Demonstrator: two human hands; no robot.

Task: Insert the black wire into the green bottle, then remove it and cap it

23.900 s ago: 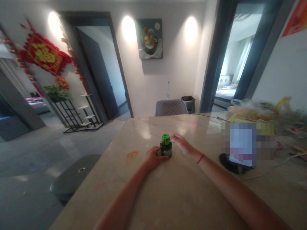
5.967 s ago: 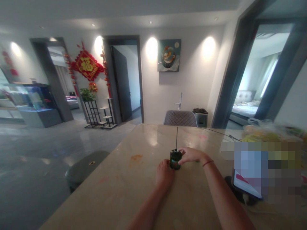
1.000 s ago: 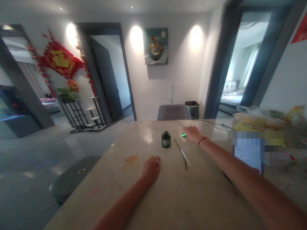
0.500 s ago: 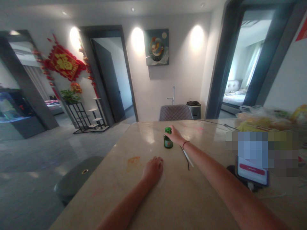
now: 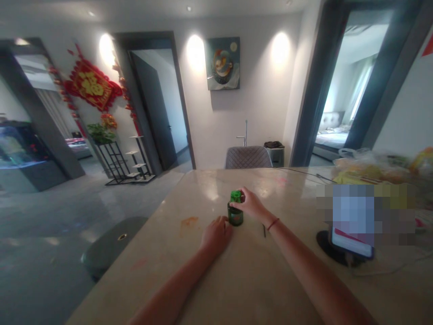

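Note:
A small dark green bottle with a bright green top stands on the table in front of me. My right hand grips it near the top, thumb on the near side and fingers behind. Just left of the bottle's base, my left hand rests on the tabletop with its fingers curled and nothing visible in it. Its fingertips are close beside the glass; whether they touch it I cannot tell. Under my right wrist lies a thin dark stick, partly hidden by the arm.
At the right, a phone leans on a round dark stand with a cable. Behind it are plastic bags and a blurred patch. A grey quilted chair stands at the table's far edge, a dark stool at the left. An orange stain marks the table.
My right hand has brought the bottle nearer to me and slightly left, beside my left hand. The left hand has stayed almost in place. A white strip by the stick is now out of sight.

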